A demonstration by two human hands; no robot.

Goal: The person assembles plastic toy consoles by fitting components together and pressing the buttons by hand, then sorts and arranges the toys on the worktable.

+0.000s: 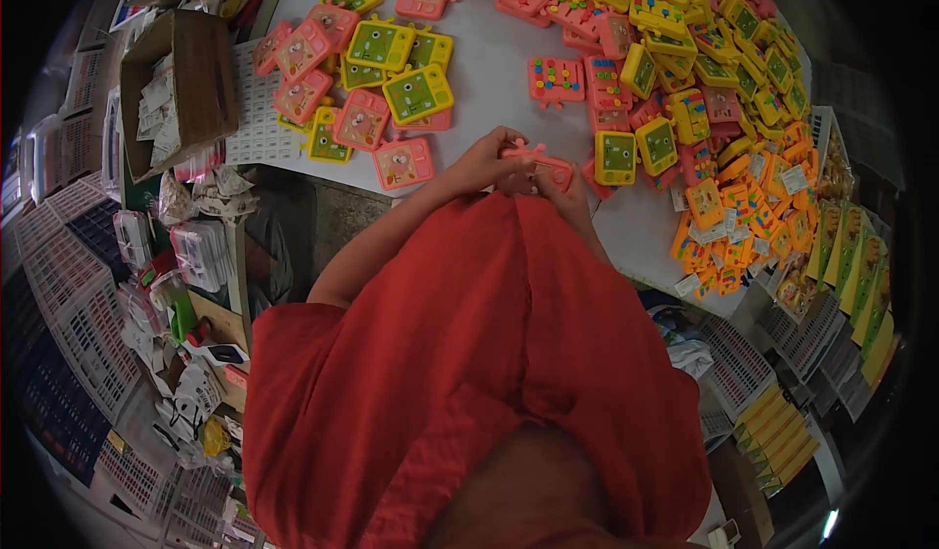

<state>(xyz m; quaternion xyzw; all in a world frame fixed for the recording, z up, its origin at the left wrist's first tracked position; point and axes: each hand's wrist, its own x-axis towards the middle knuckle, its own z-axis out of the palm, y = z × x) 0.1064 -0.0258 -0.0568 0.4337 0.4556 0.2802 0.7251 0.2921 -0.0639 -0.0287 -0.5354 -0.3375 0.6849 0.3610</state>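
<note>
Close to my chest, at the table's near edge, I hold a pink plastic toy [551, 169] with small knobs on its rim. My left hand [485, 162] grips its left end, fingers curled round it. My right hand [569, 195] is closed on its right, lower side, partly hidden by the red shirt. Left of my hands lies a group of pink and yellow toys, among them a pink one [403, 162] and a yellow one [418, 93] with a green panel. To the right, a yellow toy [615, 158] stands nearest my right hand.
A large heap of pink and yellow toys [675, 45] covers the right of the white table [489, 70]. Orange tagged toys [753, 207] lie at its right edge. A cardboard box [201, 80] with paper slips stands at left. Crates and packaged goods [203, 256] crowd both sides.
</note>
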